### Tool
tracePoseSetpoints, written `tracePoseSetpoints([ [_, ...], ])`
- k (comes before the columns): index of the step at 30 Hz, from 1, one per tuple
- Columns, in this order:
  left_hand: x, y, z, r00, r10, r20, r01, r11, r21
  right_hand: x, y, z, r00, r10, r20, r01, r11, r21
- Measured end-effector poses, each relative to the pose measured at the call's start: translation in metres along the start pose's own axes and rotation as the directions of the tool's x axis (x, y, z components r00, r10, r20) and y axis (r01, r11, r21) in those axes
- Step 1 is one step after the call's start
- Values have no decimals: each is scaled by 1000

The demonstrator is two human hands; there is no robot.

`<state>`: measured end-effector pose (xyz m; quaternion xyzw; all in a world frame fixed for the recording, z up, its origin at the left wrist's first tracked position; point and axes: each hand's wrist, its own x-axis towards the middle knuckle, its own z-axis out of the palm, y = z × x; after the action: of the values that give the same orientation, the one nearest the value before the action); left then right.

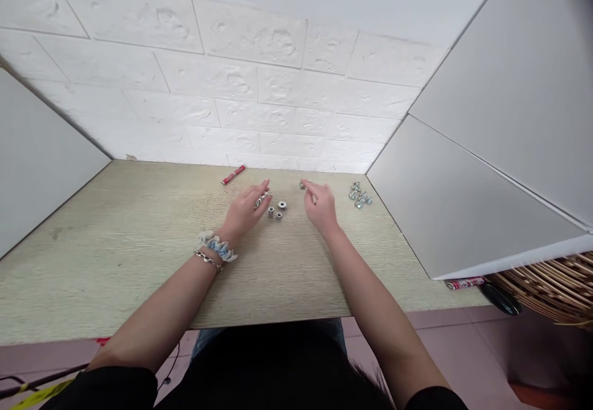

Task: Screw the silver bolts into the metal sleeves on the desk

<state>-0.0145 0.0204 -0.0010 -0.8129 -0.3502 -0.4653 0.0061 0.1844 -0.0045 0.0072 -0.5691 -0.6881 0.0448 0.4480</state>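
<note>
My left hand [244, 211] rests on the wooden tabletop with its fingers stretched and the thumb apart. Several small shiny metal nuts [260, 200] lie in the gap between that thumb and the fingers, partly hidden. Just right of the thumb are a flanged nut [282, 205] and two smaller nuts [278, 215]. My right hand [320, 205] is pinched, thumb and index finger together, with a small metal fastener [301, 184] at the fingertip; motion blur hides its exact kind. Farther right sits a loose pile of silvery bolts [359, 195].
A red tube [233, 175] lies near the white brick-patterned wall [278, 101], with reddish specks beside it. White panels [435, 194] close in the right side. A wicker basket [551, 286], another red tube [465, 283] and a dark object [501, 299] are at the right edge.
</note>
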Motion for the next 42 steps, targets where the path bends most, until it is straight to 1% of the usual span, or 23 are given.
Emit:
tracePoseSetpoints([
  [2, -2, 9, 3, 999, 19, 49, -17, 999, -44, -10, -18, 8, 987, -156, 49, 147, 978, 145],
  [4, -3, 16, 3, 997, -5, 75, 13, 995, -104, -19, -30, 14, 973, -226, 38, 211, 950, 231],
  [6, -2, 23, 2, 990, -104, 97, 119, 979, -163, -24, -38, 17, 974, -224, 20, 209, 936, 284],
  [8, 0, 27, 0, 964, -233, 125, 255, 944, -208, -26, -40, 17, 982, -189, 12, 176, 934, 312],
  [10, 1, 29, -1, 934, -325, 150, 353, 904, -241, -26, -40, 16, 987, -159, 16, 144, 932, 332],
  [12, 2, 30, -1, 914, -370, 166, 403, 875, -267, -25, -39, 14, 990, -137, 35, 115, 926, 359],
  [14, 2, 31, -2, 906, -391, 165, 423, 863, -277, -24, -39, 13, 992, -111, 62, 78, 914, 399],
  [17, 2, 32, -3, 912, -383, 146, 410, 870, -274, -23, -41, 11, 993, -60, 100, 4, 872, 489],
  [20, 2, 33, -3, 938, -323, 126, 345, 902, -258, -22, -40, 11, 994, 36, 101, -87, 822, 563],
  [22, 0, 32, -1, 961, -254, 107, 272, 932, -238, -21, -38, 12, 988, 76, 138, -139, 835, 532],
  [24, -2, 30, 1, 979, -183, 93, 199, 956, -214, -19, -33, 15, 973, 73, 218, -168, 874, 456],
  [26, -4, 28, 3, 986, -138, 90, 153, 969, -194, -18, -29, 16, 957, 60, 283, -175, 898, 404],
  [27, -5, 27, 4, 988, -127, 93, 142, 972, -188, -18, -28, 17, 953, 57, 297, -178, 899, 399],
  [31, -5, 26, 3, 981, -121, 148, 146, 974, -171, -16, -27, 15, 939, 62, 338, -211, 881, 424],
  [35, -5, 26, 2, 968, -147, 203, 180, 972, -152, -14, -30, 11, 916, 84, 392, -257, 872, 415],
  [38, -4, 26, 2, 957, -165, 238, 204, 967, -153, -14, -31, 10, 910, 83, 407, -258, 880, 398],
  [42, -2, 26, 0, 942, -174, 288, 235, 953, -194, -14, -31, 10, 914, 73, 400, -237, 895, 377],
])
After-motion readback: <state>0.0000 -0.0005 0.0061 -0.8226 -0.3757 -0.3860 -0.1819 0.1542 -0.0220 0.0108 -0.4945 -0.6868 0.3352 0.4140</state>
